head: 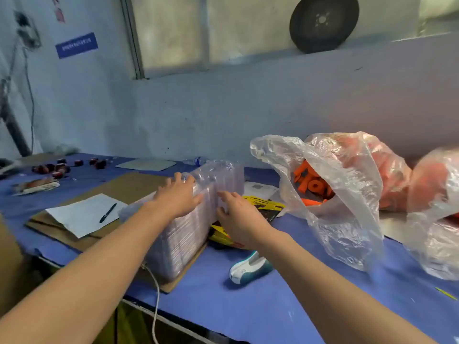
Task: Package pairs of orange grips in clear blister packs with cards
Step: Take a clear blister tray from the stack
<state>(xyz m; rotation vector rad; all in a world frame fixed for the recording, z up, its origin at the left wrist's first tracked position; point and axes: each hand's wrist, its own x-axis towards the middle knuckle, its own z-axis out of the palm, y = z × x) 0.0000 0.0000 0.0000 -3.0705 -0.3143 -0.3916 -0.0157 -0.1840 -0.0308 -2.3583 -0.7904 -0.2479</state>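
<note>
A long stack of clear blister packs [183, 234] lies on brown cardboard in the middle of the blue table. My left hand [178, 194] rests on top of the stack with its fingers spread over the far part. My right hand [238, 217] touches the stack's right side, fingers fairly straight against the plastic. Yellow and black cards [263, 207] lie under and beyond my right hand. Orange grips [310, 184] fill an open clear plastic bag [330, 194] to the right.
A white and teal stapler [248, 268] lies near the front edge. White paper with a black pen [108, 212] sits on cardboard [49, 229] at the left. More bags of orange parts [437, 194] are at the right. Small dark red parts [59, 167] lie far left.
</note>
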